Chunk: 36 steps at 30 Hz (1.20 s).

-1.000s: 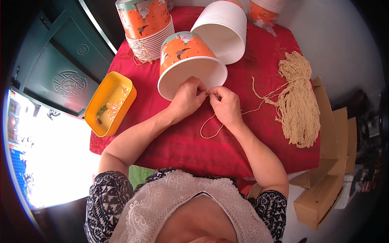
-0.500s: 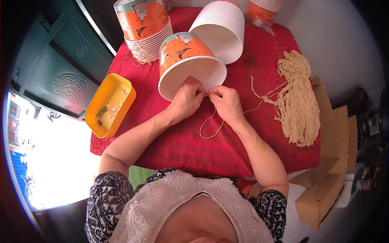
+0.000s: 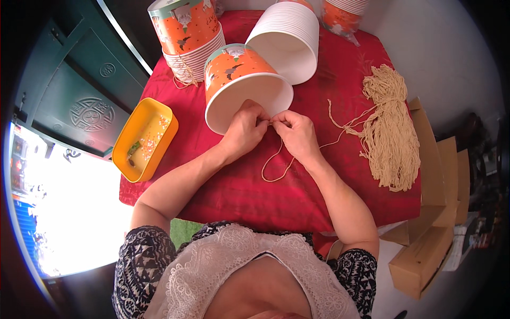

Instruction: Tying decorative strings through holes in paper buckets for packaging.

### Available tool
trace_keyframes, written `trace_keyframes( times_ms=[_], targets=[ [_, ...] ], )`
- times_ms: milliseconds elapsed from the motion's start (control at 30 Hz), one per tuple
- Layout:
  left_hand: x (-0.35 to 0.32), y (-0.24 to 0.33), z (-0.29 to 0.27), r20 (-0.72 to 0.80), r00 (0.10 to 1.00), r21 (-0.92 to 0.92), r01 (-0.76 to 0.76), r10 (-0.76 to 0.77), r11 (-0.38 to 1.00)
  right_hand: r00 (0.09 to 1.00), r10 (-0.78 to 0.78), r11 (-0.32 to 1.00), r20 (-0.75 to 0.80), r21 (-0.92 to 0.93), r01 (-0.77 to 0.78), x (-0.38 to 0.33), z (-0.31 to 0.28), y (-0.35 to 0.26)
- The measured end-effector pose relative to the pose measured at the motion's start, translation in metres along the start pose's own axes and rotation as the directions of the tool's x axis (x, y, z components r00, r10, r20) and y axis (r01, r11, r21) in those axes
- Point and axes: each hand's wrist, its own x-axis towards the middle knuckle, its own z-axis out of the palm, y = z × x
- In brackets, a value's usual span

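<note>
An orange patterned paper bucket lies tipped on its side with its white mouth facing me. My left hand is at the lower rim, its fingers partly inside the mouth and closed in a pinch. Close beside it, my right hand pinches a thin beige string between thumb and forefinger. Both sets of fingertips nearly meet on the string, just below the rim. From there the string hangs in a loose loop on the cloth and runs under my right wrist toward a thick beige string hank on the right.
A yellow tub with small bits inside stands at the left. Behind the bucket are nested white paper buckets on their side and an orange bucket stack with string around it. Cardboard leans beyond the red tablecloth's right edge.
The tipped bucket has shifted very slightly to the left and toward me. Both hands keep their pinch at almost the same place.
</note>
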Motion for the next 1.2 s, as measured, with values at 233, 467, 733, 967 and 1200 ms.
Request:
trace_keyframes(
  times_ms=[233, 467, 733, 967, 1200],
  targets=[
    [0.001, 0.0, -0.002, -0.01, 1.0, 0.005, 0.021, -0.021, 1.0, 0.987, -0.159, 0.983, -0.031, -0.102, 0.155, -0.006, -0.001, 0.003],
    [0.0, 0.007, -0.003, -0.04, 0.999, -0.042, 0.03, -0.032, 0.999, 0.985, -0.169, 0.98, -0.03, -0.113, 0.165, -0.006, -0.001, 0.005],
    [-0.002, 0.018, -0.006, 0.087, 0.994, 0.048, 0.055, -0.059, 0.997, 0.982, -0.184, 0.979, -0.05, -0.094, 0.179, -0.006, 0.0, 0.007],
    [-0.002, 0.012, -0.001, 0.035, 0.996, 0.135, -0.088, 0.084, 0.987, 0.984, -0.169, 0.985, -0.058, -0.051, 0.166, -0.005, 0.001, 0.007],
    [-0.001, 0.003, -0.001, 0.001, 0.997, 0.105, -0.071, 0.071, 0.992, 0.993, -0.114, 0.992, -0.01, -0.049, 0.113, -0.007, -0.001, 0.004]
  ],
)
